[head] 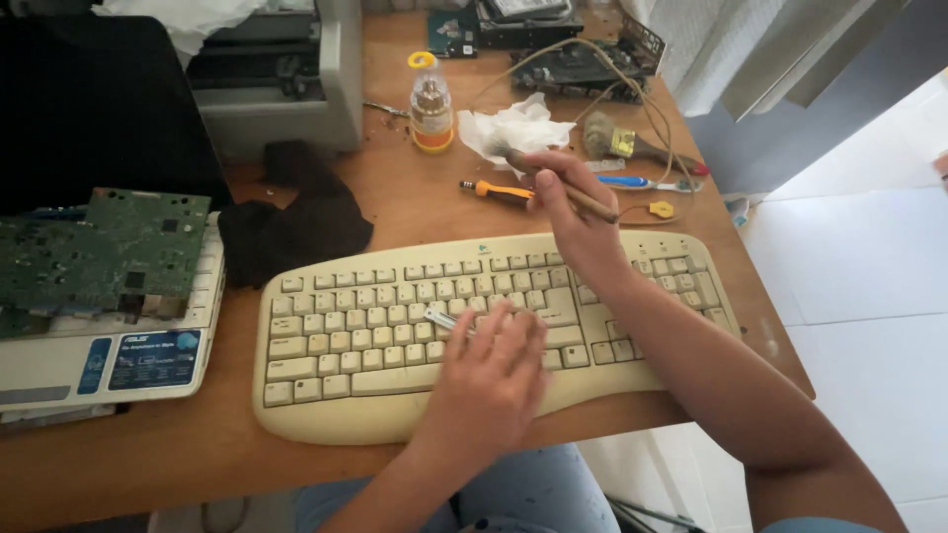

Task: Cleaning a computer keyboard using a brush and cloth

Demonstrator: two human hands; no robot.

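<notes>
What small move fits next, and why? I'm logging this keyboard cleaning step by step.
Probably bring the brush in the right hand down to the keyboard. It is raised behind the keys, while the left hand rests on them holding a small metal tool.

Wooden desk with cream keyboard, black cloth, laptop, orange screwdriver, probably crumpled tissue
</notes>
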